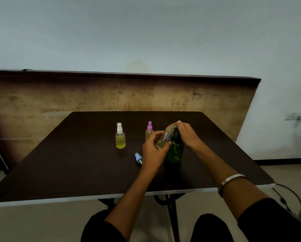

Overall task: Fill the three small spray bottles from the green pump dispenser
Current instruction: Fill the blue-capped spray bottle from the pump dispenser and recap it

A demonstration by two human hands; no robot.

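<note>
The third small bottle is being filled. The left hand point(152, 151) holds this uncapped bottle point(163, 139) tilted, its open mouth raised toward the pump head of the green dispenser point(175, 151), which stands upright on the tabletop point(76, 154). The right hand point(184, 132) sits on top of the dispenser, its fingers point(178, 123) pressed over the pump head and nozzle. A little yellowish liquid lies in the bottom of the held bottle, so by the look of it the filling is only partly done.

Left of the dispenser, the pink-capped bottle point(149, 131) stands just beyond the left hand, and the white-capped bottle point(120, 136) stands farther left, well apart from the dispenser. Both are capped and show yellow liquid, so they appear finished. The blue spray cap point(138, 158) lies on its side on the tabletop, to the near left of the dispenser, just beside the left wrist.

The left fingers are curled snugly round the small bottle's body, gripping it. The right fingers are bent down onto the pump head; whether they are squeezing it or only resting there cannot be told.

Next, I judge, come more pump strokes with the bottle's mouth held right under the nozzle, then screwing on the blue cap.
</note>
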